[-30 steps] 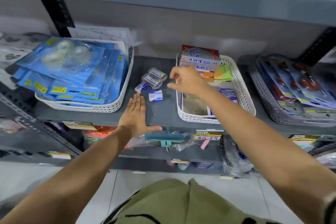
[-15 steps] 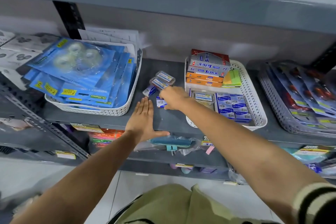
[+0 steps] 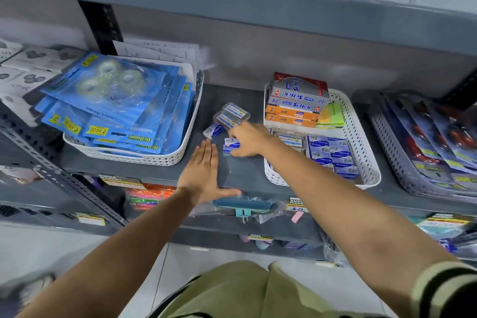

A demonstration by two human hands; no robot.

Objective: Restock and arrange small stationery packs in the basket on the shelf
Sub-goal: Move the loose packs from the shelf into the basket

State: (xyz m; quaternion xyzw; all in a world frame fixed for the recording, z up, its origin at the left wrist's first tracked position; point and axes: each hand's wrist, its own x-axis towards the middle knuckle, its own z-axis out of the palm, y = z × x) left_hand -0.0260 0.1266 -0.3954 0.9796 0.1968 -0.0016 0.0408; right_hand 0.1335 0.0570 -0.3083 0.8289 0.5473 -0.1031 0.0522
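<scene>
On the grey shelf [image 3: 240,175] between two baskets lie several small packs. My right hand [image 3: 249,139] has its fingers closed around a small blue-and-white pack [image 3: 229,146] that rests on the shelf. Behind it lie two clear-wrapped packs [image 3: 232,116] and another small blue pack [image 3: 213,130]. My left hand [image 3: 204,173] lies flat and open on the shelf, palm down, just left of the held pack. The white perforated basket [image 3: 361,137] on the right holds rows of blue packs [image 3: 331,155], Softek boxes [image 3: 296,99] and coloured notes.
A white basket [image 3: 180,147] at the left is piled with blue tape blister cards. A grey tray [image 3: 397,160] of carded items stands at the far right. An upper shelf board overhangs. A lower shelf holds bagged goods and price labels.
My right hand left the right basket, moved left and down onto the shelf, and closed on the small blue-and-white pack. My left hand stayed flat on the shelf.
</scene>
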